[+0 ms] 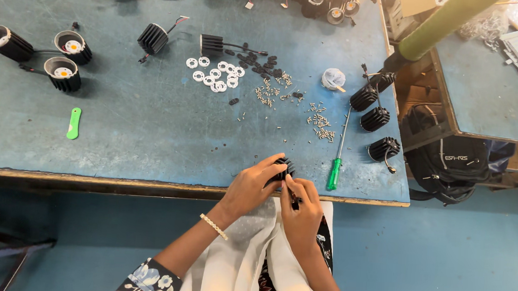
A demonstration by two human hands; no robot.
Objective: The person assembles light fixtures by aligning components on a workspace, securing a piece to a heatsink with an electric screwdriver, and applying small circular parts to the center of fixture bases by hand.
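Observation:
My left hand (251, 186) grips a black finned heat sink (282, 167) at the near edge of the blue worktable (150, 132). Its fingers wrap over the top of the part. My right hand (302, 212) is just below and to the right, fingers pinched on a small dark piece at the heat sink's underside; what that piece is I cannot make out. A green-handled screwdriver (337, 157) lies on the table right of both hands.
White plastic rings (215, 74), small screws (321, 124) and black clips (259, 62) lie scattered mid-table. More black heat sinks (375, 118) sit at the right, assembled lamp housings (63, 72) at the left, a green tool (74, 123) nearby. A black backpack (452, 165) rests beside the table.

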